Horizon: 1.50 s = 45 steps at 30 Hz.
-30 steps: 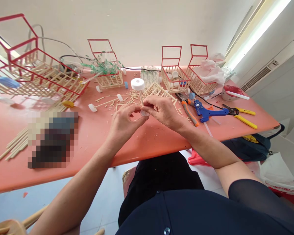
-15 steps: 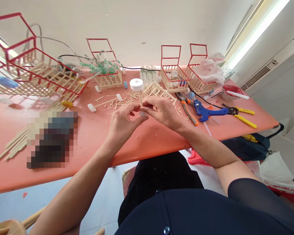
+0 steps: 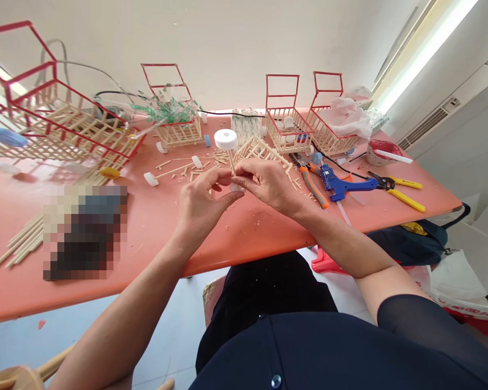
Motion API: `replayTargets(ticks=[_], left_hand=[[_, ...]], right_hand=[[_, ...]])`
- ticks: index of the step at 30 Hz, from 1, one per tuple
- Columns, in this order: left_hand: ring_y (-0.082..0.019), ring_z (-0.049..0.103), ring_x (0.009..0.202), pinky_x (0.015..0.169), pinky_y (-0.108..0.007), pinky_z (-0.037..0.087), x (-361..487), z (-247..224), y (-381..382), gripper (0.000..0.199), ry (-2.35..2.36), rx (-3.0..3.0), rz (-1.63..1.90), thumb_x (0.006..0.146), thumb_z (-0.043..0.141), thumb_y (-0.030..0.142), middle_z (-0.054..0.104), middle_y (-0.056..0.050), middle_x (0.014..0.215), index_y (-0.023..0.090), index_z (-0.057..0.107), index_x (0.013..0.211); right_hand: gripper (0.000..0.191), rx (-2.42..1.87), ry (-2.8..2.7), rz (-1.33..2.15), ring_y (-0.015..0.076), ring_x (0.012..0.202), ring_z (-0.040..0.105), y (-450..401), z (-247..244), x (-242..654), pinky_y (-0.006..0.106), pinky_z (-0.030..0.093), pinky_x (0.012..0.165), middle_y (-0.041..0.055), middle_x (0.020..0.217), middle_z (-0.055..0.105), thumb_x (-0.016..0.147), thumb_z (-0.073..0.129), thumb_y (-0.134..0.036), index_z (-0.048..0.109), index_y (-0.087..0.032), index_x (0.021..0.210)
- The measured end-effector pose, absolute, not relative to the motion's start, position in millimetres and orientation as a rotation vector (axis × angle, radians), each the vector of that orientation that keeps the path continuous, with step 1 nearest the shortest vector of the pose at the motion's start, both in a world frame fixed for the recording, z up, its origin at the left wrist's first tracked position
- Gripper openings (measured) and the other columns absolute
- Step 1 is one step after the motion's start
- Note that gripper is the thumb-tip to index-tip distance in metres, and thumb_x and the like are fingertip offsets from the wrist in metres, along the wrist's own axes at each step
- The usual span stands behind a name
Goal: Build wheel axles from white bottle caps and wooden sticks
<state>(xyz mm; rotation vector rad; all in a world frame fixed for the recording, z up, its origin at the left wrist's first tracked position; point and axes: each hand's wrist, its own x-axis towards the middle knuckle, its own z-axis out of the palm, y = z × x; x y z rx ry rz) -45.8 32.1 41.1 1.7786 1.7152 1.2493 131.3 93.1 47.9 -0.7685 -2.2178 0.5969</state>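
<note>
Above the table, a thin wooden stick (image 3: 231,160) stands nearly upright with a white bottle cap (image 3: 226,139) on its top end. A second whitish cap (image 3: 236,187) is at its lower end, mostly hidden by fingers. My left hand (image 3: 205,203) is closed, its thumb and fingers pinching the lower cap. My right hand (image 3: 266,184) pinches the stick's lower part just above that cap. Behind them lie short cut sticks and a small lattice of sticks (image 3: 256,150). To their left rests another stick with a white cap on each end (image 3: 174,170).
Small stick carts with red handles stand along the back, one holding caps (image 3: 288,127). At right lie orange-handled pliers (image 3: 315,187), a blue glue gun (image 3: 345,187), yellow-handled wire strippers (image 3: 406,200) and a tub (image 3: 380,154). A blurred dark object (image 3: 85,233) and long sticks (image 3: 28,238) lie left.
The view has shifted very slightly. Both hands keep their hold on the capped stick, with no clear movement otherwise.
</note>
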Motion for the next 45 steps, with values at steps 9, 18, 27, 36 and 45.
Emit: replayTargets(ticks=[9, 18, 27, 36, 45], left_hand=[[-0.018, 0.067, 0.080, 0.078, -0.032, 0.052, -43.5, 45.3, 31.5, 0.027, 1.736, 1.723, 1.262, 0.074, 0.086, 0.031, 0.075, 0.003, 0.089, 0.025, 0.062, 0.084], [-0.017, 0.066, 0.079, 0.076, -0.032, 0.051, -43.2, 44.9, 31.2, 0.026, 1.728, 1.725, 1.274, 0.074, 0.086, 0.028, 0.074, 0.004, 0.088, 0.025, 0.062, 0.083], [-0.019, 0.069, 0.081, 0.079, -0.033, 0.053, -44.0, 41.7, 32.6, 0.029, 1.706, 1.733, 1.280, 0.074, 0.085, 0.031, 0.078, 0.002, 0.091, 0.026, 0.069, 0.097], [-0.019, 0.070, 0.082, 0.081, -0.035, 0.053, -45.1, 37.7, 33.4, 0.034, 1.664, 1.720, 1.307, 0.073, 0.086, 0.032, 0.079, 0.001, 0.094, 0.026, 0.070, 0.103], [-0.018, 0.069, 0.081, 0.079, -0.032, 0.053, -43.3, 43.2, 31.6, 0.026, 1.709, 1.741, 1.278, 0.075, 0.085, 0.032, 0.078, 0.002, 0.092, 0.024, 0.068, 0.093]], right_hand=[[0.039, -0.745, -2.210, 0.596, 0.0136, 0.075, 0.049, 92.9, 47.8, 131.7, 0.028, 0.034, 0.073, 0.0003, 0.080, 0.061, 0.108, 0.056, -0.050, 0.062, -0.018, 0.086], [0.039, -0.733, -2.206, 0.587, 0.0135, 0.076, 0.050, 93.6, 47.1, 131.2, 0.028, 0.035, 0.074, 0.0005, 0.081, 0.062, 0.108, 0.056, -0.050, 0.062, -0.018, 0.087], [0.028, -0.744, -2.212, 0.577, 0.0140, 0.077, 0.050, 92.0, 47.1, 131.9, 0.028, 0.035, 0.075, 0.0003, 0.082, 0.062, 0.106, 0.061, -0.039, 0.063, -0.018, 0.088], [0.027, -0.740, -2.209, 0.566, 0.0135, 0.077, 0.051, 91.6, 47.3, 131.8, 0.028, 0.035, 0.075, 0.0000, 0.081, 0.061, 0.106, 0.062, -0.037, 0.064, -0.017, 0.088], [0.022, -0.709, -2.204, 0.590, 0.0132, 0.076, 0.050, 90.9, 48.1, 131.9, 0.027, 0.035, 0.076, -0.0002, 0.083, 0.062, 0.105, 0.063, -0.032, 0.064, -0.017, 0.089]])
